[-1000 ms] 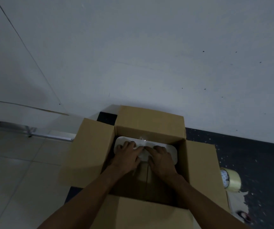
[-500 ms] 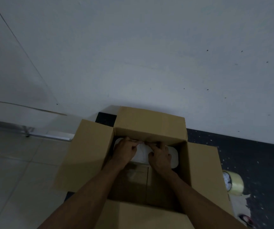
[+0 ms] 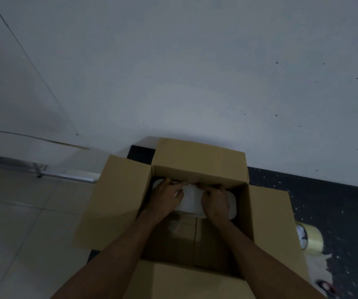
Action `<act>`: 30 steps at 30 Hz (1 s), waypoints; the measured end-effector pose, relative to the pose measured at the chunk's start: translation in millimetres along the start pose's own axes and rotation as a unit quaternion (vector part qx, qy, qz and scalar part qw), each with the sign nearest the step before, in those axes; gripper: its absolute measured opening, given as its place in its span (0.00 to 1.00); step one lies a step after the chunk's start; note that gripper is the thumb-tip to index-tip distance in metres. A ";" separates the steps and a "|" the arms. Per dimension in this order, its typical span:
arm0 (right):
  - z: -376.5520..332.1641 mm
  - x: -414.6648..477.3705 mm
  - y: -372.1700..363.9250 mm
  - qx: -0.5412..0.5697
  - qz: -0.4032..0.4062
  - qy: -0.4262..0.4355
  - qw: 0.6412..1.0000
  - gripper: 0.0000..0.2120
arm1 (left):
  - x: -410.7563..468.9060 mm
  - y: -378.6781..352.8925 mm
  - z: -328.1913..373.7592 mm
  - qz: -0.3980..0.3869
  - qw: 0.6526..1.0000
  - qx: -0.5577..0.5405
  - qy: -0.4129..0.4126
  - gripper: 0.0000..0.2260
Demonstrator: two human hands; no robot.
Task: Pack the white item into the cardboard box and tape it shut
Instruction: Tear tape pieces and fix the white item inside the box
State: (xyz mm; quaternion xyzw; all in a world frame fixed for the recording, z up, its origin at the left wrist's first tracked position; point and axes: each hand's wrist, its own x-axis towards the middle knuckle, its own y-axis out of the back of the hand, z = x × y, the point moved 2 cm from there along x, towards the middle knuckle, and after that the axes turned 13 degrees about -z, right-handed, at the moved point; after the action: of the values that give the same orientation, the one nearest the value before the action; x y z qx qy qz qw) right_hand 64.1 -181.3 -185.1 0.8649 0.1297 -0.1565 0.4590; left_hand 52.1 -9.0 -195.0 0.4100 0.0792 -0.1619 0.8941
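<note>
Both hands had shifted since a second earlier, from lying flat on top of the white item to curling their fingers around its far edge, and the far flap had tipped forward over them. The cardboard box (image 3: 117, 201) sat open on the floor, close to a pale wall (image 3: 195, 72), with all four flaps raised or spread outward. Inside it, the white item (image 3: 192, 201), a flat rounded object that seemed to be wrapped in clear plastic, lay against the far inner wall of the box, partly tucked under the far flap.

The left hand (image 3: 166, 198) rested on the left part of the item, fingers bent and closed on its upper edge or wrapping. The right hand (image 3: 216, 200) did the same on the right part, fingers curled tightly over the far rim. Exactly what each set of fingertips pinched could not be made out in the dim light. Both bare forearms reached in from the near edge of the box.

Outside the box, to the right, a roll of tape (image 3: 310, 239) stood on its edge on the dark speckled floor (image 3: 335, 201), well apart from the hands. To the left of the box the floor was pale tile (image 3: 22, 212).
</note>
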 end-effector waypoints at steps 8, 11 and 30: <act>-19.7 -2.5 -6.8 -0.092 -0.037 0.021 0.995 0.22 | -0.2 7.1 -6.9 0.062 0.982 -0.170 0.048 0.08; -17.1 -5.4 -4.0 -0.155 -0.053 0.037 0.986 0.25 | 1.1 4.6 -5.2 0.065 0.984 -0.159 0.048 0.06; -12.9 0.4 -16.6 -0.201 -0.099 0.057 0.973 0.30 | -10.2 9.7 4.3 0.027 0.999 -0.043 -0.004 0.12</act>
State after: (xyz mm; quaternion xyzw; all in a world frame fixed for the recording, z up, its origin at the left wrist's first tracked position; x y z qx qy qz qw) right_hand 60.4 -161.4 -190.9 0.7452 0.2699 -0.1220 0.5975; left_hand 46.0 -4.1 -182.5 0.3728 0.0715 -0.1359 0.9151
